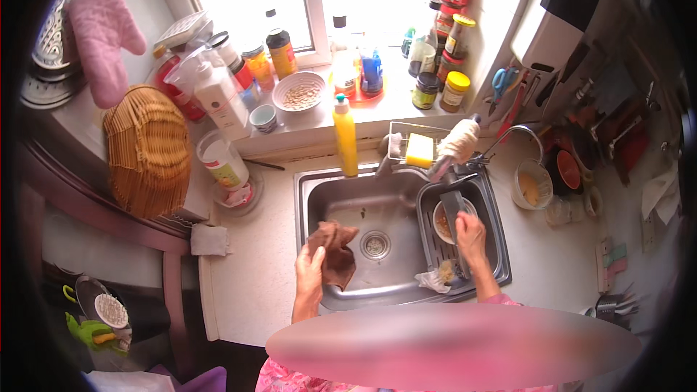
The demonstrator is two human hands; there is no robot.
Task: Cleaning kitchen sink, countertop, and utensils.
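My left hand [310, 275] grips a crumpled brown cloth [335, 256] over the left part of the stainless steel sink [332, 207]. On the right, my right hand [471, 237] is closed on a flat grey, blade-like tool [452, 204], perhaps a knife; the part inside my fist is hidden. Under that tool, a white bowl [439, 223] with brownish bits stands in the grey drain basket [427, 253]. A crumpled whitish wad [434, 280] lies at the basket's near end. The round drain strainer [375, 245] shows between my hands.
A yellow squeeze bottle [344, 139] stands behind the sink. Beside the faucet [479, 160] are a wire rack with a yellow sponge [420, 150] and a cloth-wrapped upright object [460, 141]. Jars and a bowl of nuts or seeds [299, 92] line the windowsill. A plastic tub [531, 185] stands right.
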